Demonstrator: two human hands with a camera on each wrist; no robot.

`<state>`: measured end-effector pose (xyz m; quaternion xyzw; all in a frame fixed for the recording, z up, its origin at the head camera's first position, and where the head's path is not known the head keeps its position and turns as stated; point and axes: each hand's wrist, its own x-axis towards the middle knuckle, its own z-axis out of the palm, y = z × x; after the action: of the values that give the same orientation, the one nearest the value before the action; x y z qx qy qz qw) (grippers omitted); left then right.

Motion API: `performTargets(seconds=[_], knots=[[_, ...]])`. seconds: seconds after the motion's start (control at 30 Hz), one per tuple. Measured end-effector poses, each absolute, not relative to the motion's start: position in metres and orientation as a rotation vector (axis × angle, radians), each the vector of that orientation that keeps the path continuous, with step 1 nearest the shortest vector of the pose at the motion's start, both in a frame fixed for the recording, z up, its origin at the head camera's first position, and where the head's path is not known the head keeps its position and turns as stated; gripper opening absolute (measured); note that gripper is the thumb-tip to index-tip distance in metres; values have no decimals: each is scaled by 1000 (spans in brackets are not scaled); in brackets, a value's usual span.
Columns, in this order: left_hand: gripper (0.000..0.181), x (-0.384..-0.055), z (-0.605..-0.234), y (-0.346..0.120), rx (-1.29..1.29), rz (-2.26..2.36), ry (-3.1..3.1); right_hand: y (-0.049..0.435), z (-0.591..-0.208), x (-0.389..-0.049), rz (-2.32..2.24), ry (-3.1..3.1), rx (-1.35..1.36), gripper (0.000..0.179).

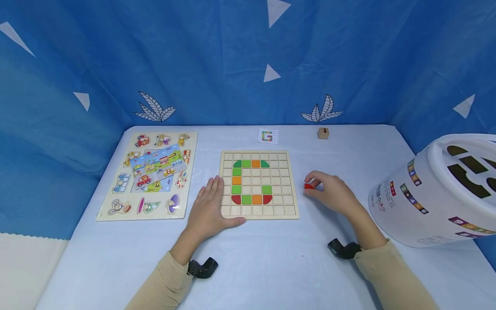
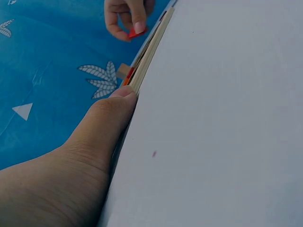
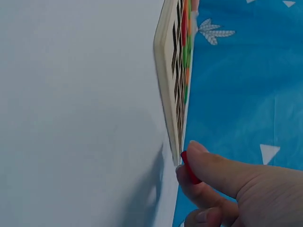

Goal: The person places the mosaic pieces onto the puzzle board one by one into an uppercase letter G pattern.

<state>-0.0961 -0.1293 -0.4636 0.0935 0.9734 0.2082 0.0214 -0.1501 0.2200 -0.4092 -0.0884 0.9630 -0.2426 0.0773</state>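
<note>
A square wooden grid board point(image 1: 281, 186) lies on the table, with green, orange and red tiles point(image 1: 246, 199) laid in its cells along a C-like outline. Dark green rounded tiles form the top corners and red ones the bottom corners. My left hand point(image 1: 208, 211) rests flat along the board's left side, fingers straight, thumb stretched along the near edge. In the left wrist view that thumb point(image 2: 104, 116) touches the board's side. To the right of the board, my right hand point(image 1: 329, 191) pinches a small red tile point(image 3: 190, 168) between thumb and fingertips.
Behind the board lies a small pattern card point(image 1: 268, 136), with a wooden cube point(image 1: 323, 133) to its right. At left is a knobbed vehicle puzzle board point(image 1: 104, 211) with picture cards point(image 1: 159, 165) on it. A large white bucket point(image 1: 395, 206) stands at right.
</note>
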Motion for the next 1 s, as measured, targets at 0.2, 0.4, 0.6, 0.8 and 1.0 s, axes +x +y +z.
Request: performTargets(seconds=[0.2,0.4,0.6,0.8,1.0], knots=[[138,-96,-463,-129,287,639,3016,189,-409,-161,-822,2828,-372,31],[136,-96,-462,-129,288,641,3021,159,-412,-171,-924,2723,-452,29],[136,-96,-462,-128,284,642,3019,136,-419,-183,-931,2722,-487,24],[135,-96,-462,-128,288,656,3021,123,-424,-188,-873,2758,-500,24],[135,-96,-462,-128,292,651,3023,120,-423,-187,-848,2772,-492,23]])
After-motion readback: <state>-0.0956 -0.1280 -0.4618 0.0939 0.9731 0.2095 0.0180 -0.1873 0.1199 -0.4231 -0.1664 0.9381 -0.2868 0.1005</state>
